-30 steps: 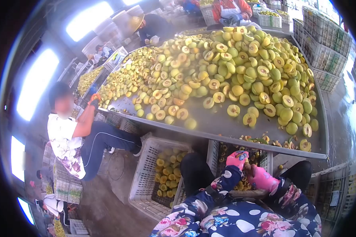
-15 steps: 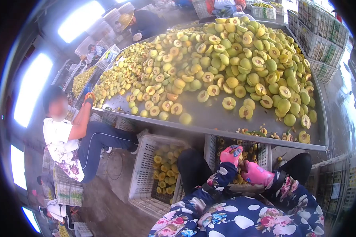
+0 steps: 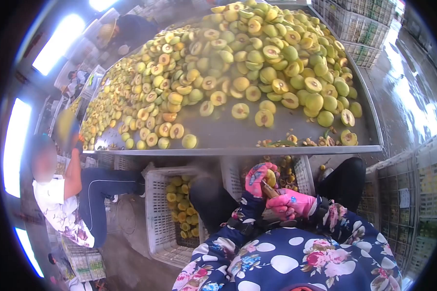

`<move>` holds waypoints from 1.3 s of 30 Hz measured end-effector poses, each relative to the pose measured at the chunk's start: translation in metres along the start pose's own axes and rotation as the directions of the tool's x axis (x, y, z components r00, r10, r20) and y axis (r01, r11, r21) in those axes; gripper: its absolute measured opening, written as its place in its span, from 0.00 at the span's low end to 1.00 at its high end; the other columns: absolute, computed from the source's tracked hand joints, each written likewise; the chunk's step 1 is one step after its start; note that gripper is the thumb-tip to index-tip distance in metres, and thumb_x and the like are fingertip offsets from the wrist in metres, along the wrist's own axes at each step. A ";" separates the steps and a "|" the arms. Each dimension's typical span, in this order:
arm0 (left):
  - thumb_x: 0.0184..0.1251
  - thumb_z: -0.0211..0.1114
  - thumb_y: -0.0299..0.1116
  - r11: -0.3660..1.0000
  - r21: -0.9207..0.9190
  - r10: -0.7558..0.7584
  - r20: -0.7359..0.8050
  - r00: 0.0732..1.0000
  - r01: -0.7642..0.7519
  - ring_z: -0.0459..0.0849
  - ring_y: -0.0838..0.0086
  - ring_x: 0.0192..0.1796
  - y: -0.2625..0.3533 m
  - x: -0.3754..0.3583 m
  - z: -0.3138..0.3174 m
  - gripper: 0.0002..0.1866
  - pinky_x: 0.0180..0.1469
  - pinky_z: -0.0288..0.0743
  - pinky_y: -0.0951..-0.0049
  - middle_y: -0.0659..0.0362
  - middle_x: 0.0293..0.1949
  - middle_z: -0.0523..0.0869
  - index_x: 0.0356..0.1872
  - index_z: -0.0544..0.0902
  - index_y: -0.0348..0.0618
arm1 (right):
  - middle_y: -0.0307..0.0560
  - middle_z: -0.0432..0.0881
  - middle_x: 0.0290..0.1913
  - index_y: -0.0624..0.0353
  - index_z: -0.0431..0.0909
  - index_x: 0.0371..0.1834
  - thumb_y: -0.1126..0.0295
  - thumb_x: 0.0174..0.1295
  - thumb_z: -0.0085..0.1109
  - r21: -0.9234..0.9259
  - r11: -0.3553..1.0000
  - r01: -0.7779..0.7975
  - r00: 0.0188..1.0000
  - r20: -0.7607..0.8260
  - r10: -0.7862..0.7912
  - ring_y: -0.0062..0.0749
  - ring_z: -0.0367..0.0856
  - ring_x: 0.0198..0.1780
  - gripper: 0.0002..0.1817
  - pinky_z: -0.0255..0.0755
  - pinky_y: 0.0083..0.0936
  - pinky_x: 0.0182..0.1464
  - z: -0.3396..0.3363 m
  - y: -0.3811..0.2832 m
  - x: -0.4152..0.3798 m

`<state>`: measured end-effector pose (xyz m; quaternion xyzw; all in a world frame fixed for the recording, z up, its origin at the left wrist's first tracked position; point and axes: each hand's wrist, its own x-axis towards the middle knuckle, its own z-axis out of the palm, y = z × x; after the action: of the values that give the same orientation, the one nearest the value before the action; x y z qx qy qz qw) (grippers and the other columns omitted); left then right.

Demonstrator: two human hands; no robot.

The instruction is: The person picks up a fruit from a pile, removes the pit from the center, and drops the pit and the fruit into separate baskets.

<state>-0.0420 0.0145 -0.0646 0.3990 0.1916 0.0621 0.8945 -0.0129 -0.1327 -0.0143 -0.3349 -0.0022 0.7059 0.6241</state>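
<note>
My left hand (image 3: 257,180), in a pink patterned glove, is closed around a yellow-green stone fruit piece (image 3: 272,179). In my right hand (image 3: 292,203), also gloved in pink, is a tool with a brown wooden handle (image 3: 269,190). The tool points at the fruit, and its tip is hidden by the fruit and fingers. Both hands are close together over a white plastic crate (image 3: 304,175) between my knees, where several fruit pieces (image 3: 290,179) lie. Beyond them, a metal table (image 3: 218,151) bears a large heap of halved fruit (image 3: 272,53), many showing brown stones.
Another white crate (image 3: 153,213), holding fruit halves (image 3: 180,203), stands to my left. A seated person (image 3: 65,203) works at the table's left end. Stacked crates (image 3: 357,24) rise behind the far right corner, and more crates (image 3: 412,194) stand at my right.
The view has shifted, so the table sits higher and further left. My hands have turned, and the wooden-handled tool and the fruit piece now show between them. The seated person's arm has moved.
</note>
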 end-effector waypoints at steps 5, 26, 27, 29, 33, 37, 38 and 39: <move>0.62 0.57 0.38 0.954 0.236 0.197 -0.033 0.980 -0.184 0.82 0.71 0.27 0.047 0.001 -0.016 0.15 0.25 0.79 0.71 0.53 0.34 0.82 0.44 0.77 0.38 | 0.32 0.65 0.14 0.56 0.70 0.26 0.66 0.60 0.54 -0.207 0.976 0.072 0.993 0.102 -0.051 0.12 0.59 0.11 0.08 0.53 0.11 0.12 0.001 -0.009 -0.022; 0.55 0.67 0.39 -0.046 0.990 -0.058 0.127 0.990 -0.130 0.82 0.71 0.33 0.134 0.176 0.052 0.25 0.33 0.75 0.71 0.54 0.32 0.83 0.52 0.73 0.36 | 0.61 0.78 0.28 0.70 0.68 0.43 0.58 0.62 0.51 -0.834 0.528 -0.162 0.868 -0.374 -0.325 0.47 0.79 0.29 0.21 0.70 0.37 0.32 -0.060 0.014 -0.001; 0.55 0.66 0.37 0.080 0.991 -0.068 0.111 0.991 -0.106 0.83 0.72 0.32 0.130 0.172 0.053 0.24 0.32 0.75 0.72 0.55 0.32 0.83 0.51 0.73 0.36 | 0.58 0.78 0.27 0.69 0.68 0.43 0.58 0.63 0.51 -0.820 0.559 -0.122 0.861 -0.367 -0.351 0.43 0.78 0.27 0.21 0.70 0.35 0.30 -0.061 0.016 -0.005; 0.54 0.67 0.32 0.409 0.905 -0.179 -0.046 0.983 0.117 0.84 0.68 0.40 0.124 0.180 0.036 0.23 0.38 0.79 0.73 0.53 0.40 0.83 0.52 0.74 0.39 | 0.53 0.78 0.25 0.67 0.67 0.44 0.57 0.63 0.51 -0.794 0.607 -0.033 0.845 -0.347 -0.407 0.36 0.77 0.23 0.20 0.69 0.32 0.25 -0.053 0.004 -0.011; 0.57 0.64 0.31 0.876 0.481 -0.071 0.105 0.992 0.012 0.82 0.67 0.38 0.108 0.108 0.022 0.17 0.34 0.76 0.73 0.54 0.42 0.81 0.48 0.74 0.40 | 0.41 0.76 0.22 0.62 0.67 0.45 0.58 0.64 0.52 -0.629 0.751 0.201 0.869 -0.238 -0.433 0.21 0.73 0.19 0.18 0.66 0.20 0.20 -0.024 -0.023 -0.025; 0.64 0.55 0.33 0.865 0.491 0.013 0.182 0.983 -0.102 0.80 0.65 0.46 0.082 0.054 0.013 0.16 0.44 0.77 0.70 0.50 0.47 0.78 0.52 0.72 0.38 | 0.41 0.76 0.22 0.62 0.67 0.43 0.60 0.64 0.52 -0.638 0.738 0.222 0.851 -0.243 -0.466 0.21 0.72 0.19 0.16 0.66 0.21 0.21 0.013 -0.041 -0.037; 0.66 0.53 0.34 0.929 0.368 -0.028 0.142 0.989 -0.026 0.79 0.64 0.47 0.074 0.047 0.013 0.17 0.47 0.76 0.69 0.50 0.48 0.77 0.53 0.71 0.38 | 0.41 0.76 0.22 0.62 0.67 0.42 0.60 0.64 0.52 -0.658 0.720 0.218 0.845 -0.242 -0.477 0.21 0.73 0.19 0.16 0.66 0.21 0.21 0.017 -0.042 -0.038; 0.68 0.51 0.35 0.972 0.233 -0.069 0.102 0.992 0.044 0.79 0.63 0.49 0.067 0.040 0.015 0.17 0.50 0.76 0.68 0.49 0.50 0.77 0.54 0.70 0.37 | 0.41 0.76 0.22 0.62 0.67 0.42 0.60 0.64 0.52 -0.677 0.704 0.214 0.839 -0.242 -0.488 0.21 0.73 0.20 0.15 0.67 0.21 0.22 0.020 -0.040 -0.039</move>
<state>0.0034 0.0603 -0.0180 0.4970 0.1595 -0.0080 0.8529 0.0125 -0.1502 0.0358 -0.6535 -0.1728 0.4437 0.5884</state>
